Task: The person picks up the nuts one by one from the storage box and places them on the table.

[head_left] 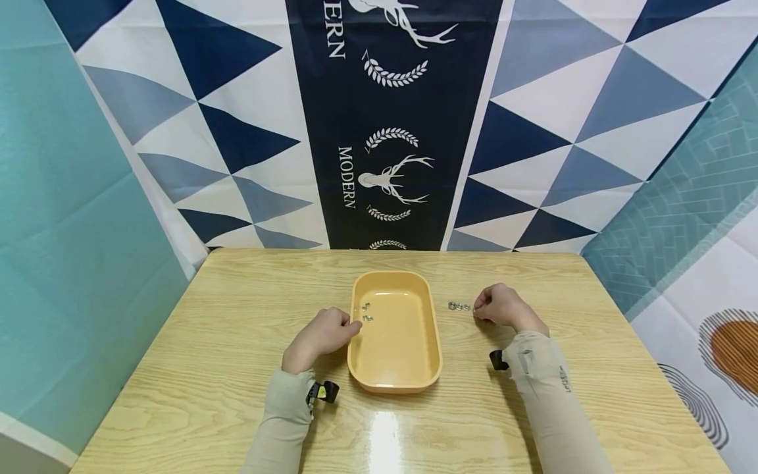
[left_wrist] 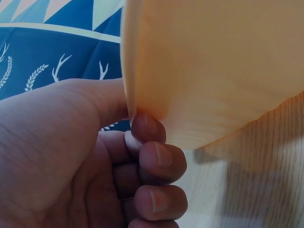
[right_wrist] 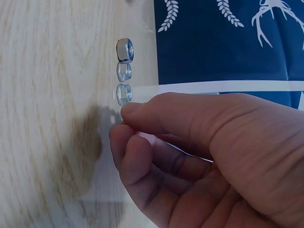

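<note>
My left hand [head_left: 326,332] grips the left rim of a yellow plastic tray [head_left: 436,342], thumb over the edge and fingers curled below on the outside, as the left wrist view shows. Inside the tray, several small metal nuts [head_left: 367,318] lie near its left wall. To the right of the tray, my right hand [head_left: 503,306] pinches a small shiny nut at the end of a short row; its fingertips mostly hide it. In the right wrist view the row holds a larger hex nut [right_wrist: 125,50] and two smaller nuts [right_wrist: 124,94] close to the thumb tip.
The tray stands on a wood-grain table [head_left: 237,368]. Behind the table's far edge hangs a patterned cloth [head_left: 391,131] with triangles and deer heads. A teal panel [head_left: 77,217] rises along the left side. Both wrists carry small black devices [head_left: 328,392].
</note>
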The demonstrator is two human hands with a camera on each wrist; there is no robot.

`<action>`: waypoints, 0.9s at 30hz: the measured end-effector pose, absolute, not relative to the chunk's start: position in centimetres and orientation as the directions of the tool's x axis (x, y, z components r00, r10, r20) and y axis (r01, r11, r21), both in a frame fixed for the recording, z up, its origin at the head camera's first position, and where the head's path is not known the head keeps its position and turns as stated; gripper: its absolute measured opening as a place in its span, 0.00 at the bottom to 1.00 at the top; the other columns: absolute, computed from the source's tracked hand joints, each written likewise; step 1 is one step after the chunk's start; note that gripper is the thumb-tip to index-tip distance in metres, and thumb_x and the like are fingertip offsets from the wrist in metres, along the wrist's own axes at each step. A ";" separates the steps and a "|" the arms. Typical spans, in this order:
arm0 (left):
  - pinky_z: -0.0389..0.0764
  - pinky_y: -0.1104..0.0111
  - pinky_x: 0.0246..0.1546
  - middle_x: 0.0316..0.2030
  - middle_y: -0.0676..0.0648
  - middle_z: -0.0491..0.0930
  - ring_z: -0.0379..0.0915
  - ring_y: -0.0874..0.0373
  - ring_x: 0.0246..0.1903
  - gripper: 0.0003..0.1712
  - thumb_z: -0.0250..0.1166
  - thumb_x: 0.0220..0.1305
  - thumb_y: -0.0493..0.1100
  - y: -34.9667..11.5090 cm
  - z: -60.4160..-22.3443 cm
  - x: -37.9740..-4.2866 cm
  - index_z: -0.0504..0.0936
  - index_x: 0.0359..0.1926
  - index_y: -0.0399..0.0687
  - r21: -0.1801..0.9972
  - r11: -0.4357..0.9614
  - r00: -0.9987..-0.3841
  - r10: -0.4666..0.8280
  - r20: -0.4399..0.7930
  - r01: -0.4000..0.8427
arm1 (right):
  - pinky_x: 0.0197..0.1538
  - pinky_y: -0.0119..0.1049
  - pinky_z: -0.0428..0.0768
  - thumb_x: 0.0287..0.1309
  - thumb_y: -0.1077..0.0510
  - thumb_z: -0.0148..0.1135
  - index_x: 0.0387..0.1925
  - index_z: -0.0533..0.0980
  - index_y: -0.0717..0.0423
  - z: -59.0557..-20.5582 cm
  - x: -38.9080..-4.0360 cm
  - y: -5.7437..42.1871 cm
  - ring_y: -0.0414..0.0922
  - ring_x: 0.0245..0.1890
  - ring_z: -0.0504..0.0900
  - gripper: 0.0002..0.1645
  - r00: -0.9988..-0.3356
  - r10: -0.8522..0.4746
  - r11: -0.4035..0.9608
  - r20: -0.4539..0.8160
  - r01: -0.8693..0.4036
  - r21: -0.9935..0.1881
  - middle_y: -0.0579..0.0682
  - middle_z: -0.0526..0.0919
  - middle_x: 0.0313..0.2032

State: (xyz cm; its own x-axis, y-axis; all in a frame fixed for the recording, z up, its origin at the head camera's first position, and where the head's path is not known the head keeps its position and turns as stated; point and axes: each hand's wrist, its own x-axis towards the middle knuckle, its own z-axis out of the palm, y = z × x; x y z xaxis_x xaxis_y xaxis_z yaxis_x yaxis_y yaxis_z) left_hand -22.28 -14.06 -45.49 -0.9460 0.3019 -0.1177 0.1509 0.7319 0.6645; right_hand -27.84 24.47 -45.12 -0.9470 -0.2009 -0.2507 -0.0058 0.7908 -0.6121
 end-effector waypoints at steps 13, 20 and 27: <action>0.59 0.70 0.20 0.12 0.55 0.61 0.56 0.62 0.14 0.29 0.59 0.73 0.50 -14.1 -45.5 -22.4 0.63 0.13 0.52 0.666 0.731 -0.946 0.302 -0.121 0.148 | 0.31 0.36 0.77 0.62 0.64 0.66 0.36 0.81 0.65 -45.8 -28.3 24.3 0.42 0.25 0.79 0.05 -0.954 -0.200 0.797 -0.221 -0.027 -0.603 0.52 0.83 0.27; 0.59 0.70 0.20 0.12 0.55 0.61 0.56 0.61 0.14 0.29 0.59 0.73 0.49 -14.1 -45.6 -22.4 0.64 0.14 0.52 0.673 0.726 -0.945 0.302 -0.127 0.141 | 0.33 0.35 0.77 0.62 0.64 0.66 0.36 0.82 0.65 -46.0 -28.6 24.1 0.42 0.26 0.78 0.05 -0.956 -0.185 0.804 -0.228 -0.014 -0.594 0.51 0.83 0.27; 0.59 0.70 0.20 0.13 0.55 0.62 0.56 0.61 0.15 0.28 0.59 0.73 0.49 -14.1 -45.5 -22.3 0.65 0.14 0.52 0.680 0.722 -0.945 0.298 -0.135 0.131 | 0.32 0.35 0.77 0.61 0.65 0.66 0.36 0.82 0.65 -46.2 -28.9 24.2 0.43 0.27 0.78 0.05 -0.958 -0.188 0.800 -0.218 -0.021 -0.599 0.52 0.83 0.28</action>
State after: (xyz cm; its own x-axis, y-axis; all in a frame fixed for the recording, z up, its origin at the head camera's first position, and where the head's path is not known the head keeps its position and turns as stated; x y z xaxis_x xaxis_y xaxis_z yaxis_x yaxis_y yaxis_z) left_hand -22.29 -14.14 -45.53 -0.9451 0.2978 -0.1346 0.1306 0.7217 0.6798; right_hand -28.90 24.18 -46.20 -0.9576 -0.1885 -0.2179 -0.0212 0.8004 -0.5991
